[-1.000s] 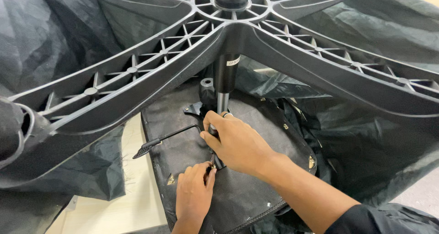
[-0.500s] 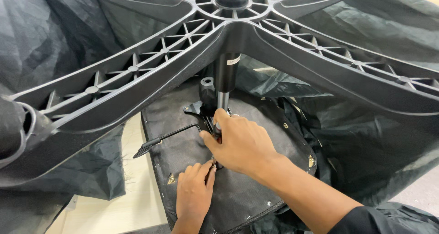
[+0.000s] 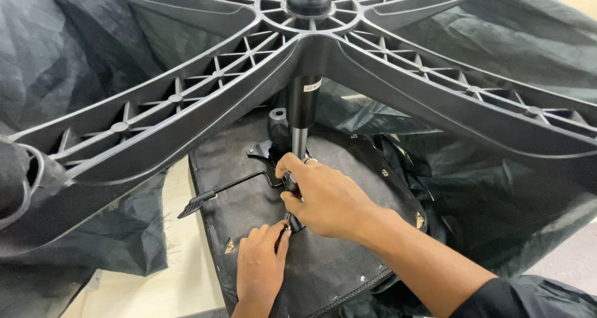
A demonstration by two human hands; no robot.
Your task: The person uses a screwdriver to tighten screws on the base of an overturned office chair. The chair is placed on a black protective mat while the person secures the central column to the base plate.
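An office chair lies upside down. Its black star-shaped base [image 3: 205, 100] fills the upper view, and the gas cylinder [image 3: 303, 116] runs down to the metal mechanism plate [image 3: 264, 150] on the seat underside [image 3: 329, 262]. My right hand [image 3: 326, 197] is closed around the mechanism at the foot of the cylinder. My left hand [image 3: 260, 265] lies just below it, fingertips pinching a small part by the mechanism; the part itself is hidden. A black adjustment lever [image 3: 217, 190] sticks out to the left.
Black plastic wrapping [image 3: 68, 57] is draped around the chair on both sides. A caster wheel [image 3: 22, 178] sits on the base arm at the left edge. A light wooden floor [image 3: 161, 287] shows at lower left.
My right hand has shifted slightly on the mechanism and my left hand's fingers have moved a little closer to it. The chair has not moved.
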